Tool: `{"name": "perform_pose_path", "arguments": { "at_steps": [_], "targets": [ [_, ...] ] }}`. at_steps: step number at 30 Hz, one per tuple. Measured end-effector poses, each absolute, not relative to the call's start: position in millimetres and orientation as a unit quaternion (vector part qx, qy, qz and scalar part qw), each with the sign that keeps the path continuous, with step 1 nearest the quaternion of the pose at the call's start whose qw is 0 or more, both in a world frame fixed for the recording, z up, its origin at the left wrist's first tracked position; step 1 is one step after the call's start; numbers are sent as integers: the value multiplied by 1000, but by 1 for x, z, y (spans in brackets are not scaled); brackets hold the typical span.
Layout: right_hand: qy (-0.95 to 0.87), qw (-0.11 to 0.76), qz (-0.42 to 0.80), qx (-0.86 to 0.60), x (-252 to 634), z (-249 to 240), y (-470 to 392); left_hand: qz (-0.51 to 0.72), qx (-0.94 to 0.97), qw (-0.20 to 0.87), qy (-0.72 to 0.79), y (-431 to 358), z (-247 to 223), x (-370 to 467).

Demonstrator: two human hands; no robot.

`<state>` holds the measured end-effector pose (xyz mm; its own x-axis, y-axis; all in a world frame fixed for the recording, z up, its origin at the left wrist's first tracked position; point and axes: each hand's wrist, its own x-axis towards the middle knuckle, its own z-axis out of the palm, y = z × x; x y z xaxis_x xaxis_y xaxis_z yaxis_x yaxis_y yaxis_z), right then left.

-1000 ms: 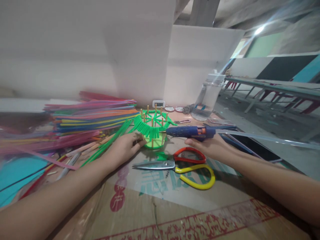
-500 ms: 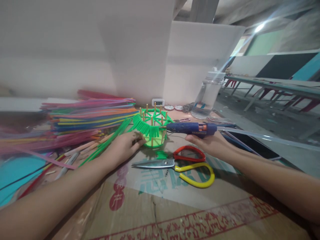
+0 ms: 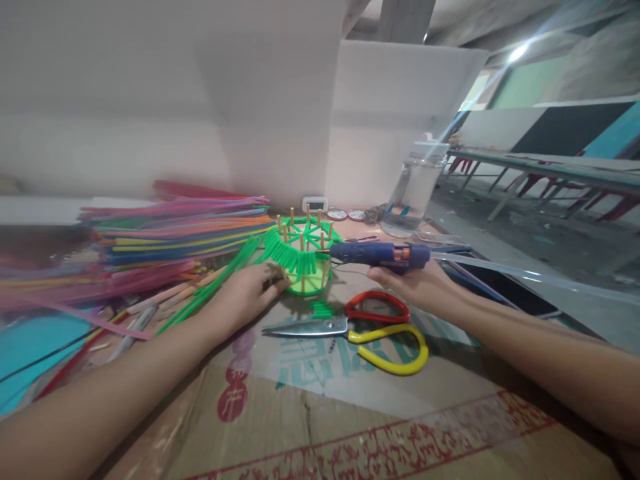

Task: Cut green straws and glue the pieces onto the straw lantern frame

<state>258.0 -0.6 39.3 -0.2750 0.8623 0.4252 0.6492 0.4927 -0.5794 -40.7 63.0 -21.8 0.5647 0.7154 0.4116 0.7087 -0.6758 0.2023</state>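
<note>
In the middle sits a round craft of green pipe cleaners (image 3: 303, 262), with upright wooden sticks and a row of short green pieces along its front left. My left hand (image 3: 260, 283) is closed at the near left edge of its base, fingers curled and partly hidden. A blue hot glue gun (image 3: 363, 254) is gripped in my right hand (image 3: 403, 283), its nozzle at the right end of the green row. A clear glue stick (image 3: 505, 269) runs out of its back. Just in front lie scissors (image 3: 327, 327) with one red and one yellow handle, beside short green pieces (image 3: 323, 309).
Bundles of coloured pipe cleaners (image 3: 185, 240) spread across the left. Behind the craft are a small white digital display (image 3: 315, 204) and a clear water bottle (image 3: 413, 187). A dark flat phone-like device (image 3: 515, 290) lies right, under a printed cardboard sheet's (image 3: 270, 433) far side.
The view has shifted very slightly. Both hands, the glue gun and the craft keep nearly the same places relative to one another.
</note>
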Motion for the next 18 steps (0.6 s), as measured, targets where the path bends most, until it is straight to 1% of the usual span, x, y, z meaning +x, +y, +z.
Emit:
{"name": "perform_pose_path", "arguments": {
  "at_steps": [5, 14, 18],
  "targets": [
    [-799, 363, 128, -462, 256, 43, -3, 241, 884, 8, 400, 64, -24, -42],
    [-788, 365, 198, -454, 251, 45, -5, 233, 883, 11, 408, 65, -25, -42],
    [-790, 362, 207, -450, 251, 46, -5, 239, 882, 11, 406, 66, -25, -42]
  ]
}}
